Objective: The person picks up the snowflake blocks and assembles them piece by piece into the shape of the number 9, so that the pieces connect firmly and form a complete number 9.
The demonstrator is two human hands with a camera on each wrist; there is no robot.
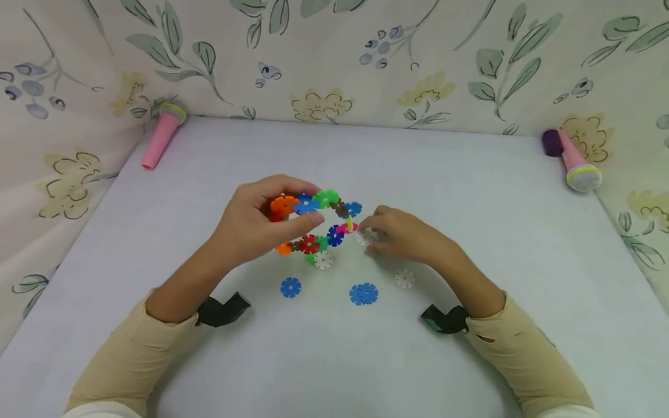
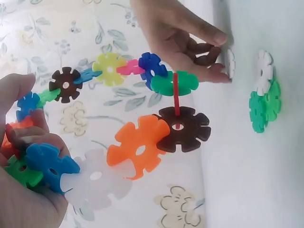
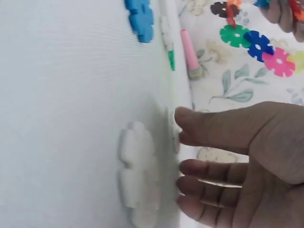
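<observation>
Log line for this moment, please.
left hand: holds multicoloured plastic snowflake-disc chain | right hand: pinches white plastic snowflake disc on table | loose blue discs nearby

Left hand (image 1: 251,223) mid-table (image 1: 470,191), gripping left end of multicoloured ring of plastic snowflake discs (image 1: 313,226). Right hand (image 1: 405,235) just right of ring, on white snowflake disc (image 1: 364,237). In front: single blue disc (image 1: 290,287), blue disc pair (image 1: 363,294), another white disc (image 1: 405,278). Back corners: pink toy microphone (image 1: 162,134) left, pink-and-purple toy microphone (image 1: 572,159) right.

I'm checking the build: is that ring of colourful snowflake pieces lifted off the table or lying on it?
Lifted. The left hand grips the ring at one end, and the left wrist view shows it hanging in the air.
</observation>
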